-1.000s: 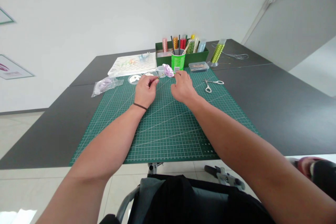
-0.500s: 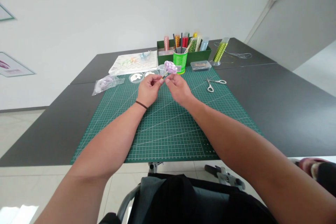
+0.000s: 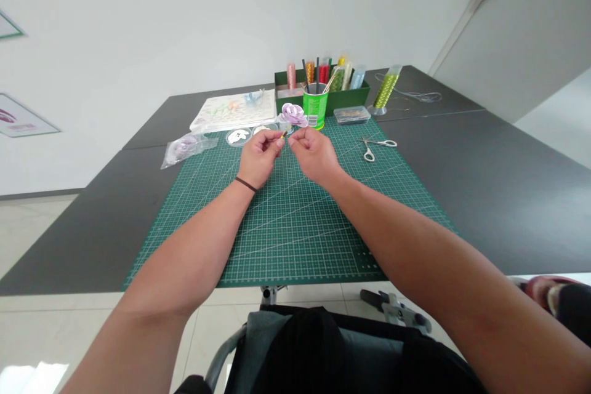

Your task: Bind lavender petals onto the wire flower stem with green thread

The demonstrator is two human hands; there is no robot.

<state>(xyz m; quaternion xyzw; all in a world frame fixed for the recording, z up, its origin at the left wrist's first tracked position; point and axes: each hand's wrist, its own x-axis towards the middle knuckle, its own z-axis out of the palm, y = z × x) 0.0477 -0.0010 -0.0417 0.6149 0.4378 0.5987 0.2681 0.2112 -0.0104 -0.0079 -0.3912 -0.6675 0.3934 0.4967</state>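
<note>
A pale purple artificial flower [image 3: 293,114] stands up between my hands, above the green cutting mat [image 3: 295,221]. My left hand [image 3: 259,157] is closed, its thumb and forefinger pinching the flower's short stem. Close by on the right, my right hand [image 3: 315,152] is closed too, fingertips pressed together just beside the stem. Anything between those fingertips is too small to make out. Right behind the flower stands a green tub [image 3: 316,108] holding dark sticks and pale ones.
Behind the tub, a dark green box [image 3: 353,98] holds several colored spools. A clear case [image 3: 351,115], scissors [image 3: 372,148] and a yellow-green spool [image 3: 386,90] are on the right. Left lie a plastic bag [image 3: 187,146], a white board [image 3: 231,109] and small dishes [image 3: 239,137] with white pieces.
The flower has tilted a little to the left, turning its face more toward me. Both hands stay close together, the left one shifted slightly left.
</note>
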